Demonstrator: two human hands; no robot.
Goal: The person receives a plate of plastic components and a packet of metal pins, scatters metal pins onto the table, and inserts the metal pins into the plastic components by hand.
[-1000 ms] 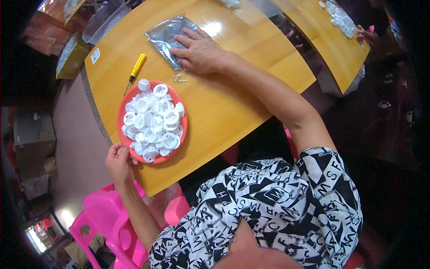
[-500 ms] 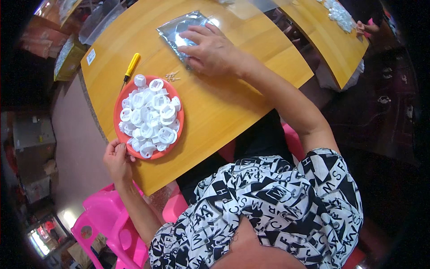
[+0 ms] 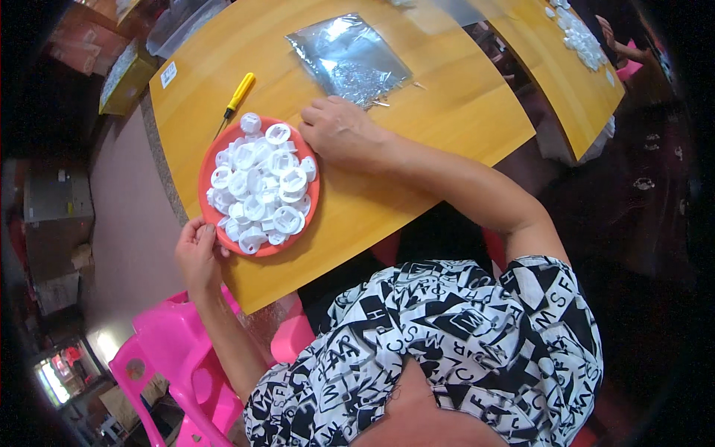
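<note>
A round red plate (image 3: 313, 195) piled with white plastic round parts (image 3: 257, 190) sits near the table's left edge. My left hand (image 3: 199, 252) is closed at the plate's lower left rim, thumb and fingers against it. Beside the plate's upper right rim, my right hand (image 3: 339, 130) rests on the table with curled fingers; their tips are hidden, so what they pinch cannot be made out. Above that hand lies a shiny clear bag (image 3: 346, 56) of small dark pieces, with a few tiny screws (image 3: 380, 102) by its edge.
A yellow-handled screwdriver (image 3: 240, 91) lies above the plate on the wooden table (image 3: 417, 156). A pink plastic chair (image 3: 175, 346) stands at the lower left. At the upper right is another table (image 3: 570, 104) with white parts (image 3: 581, 37) and another person's hand (image 3: 607, 33).
My right hand has left the bag and come toward me and left, to the plate's side. The loose screws there are now out of sight. My left hand stays at the rim.
</note>
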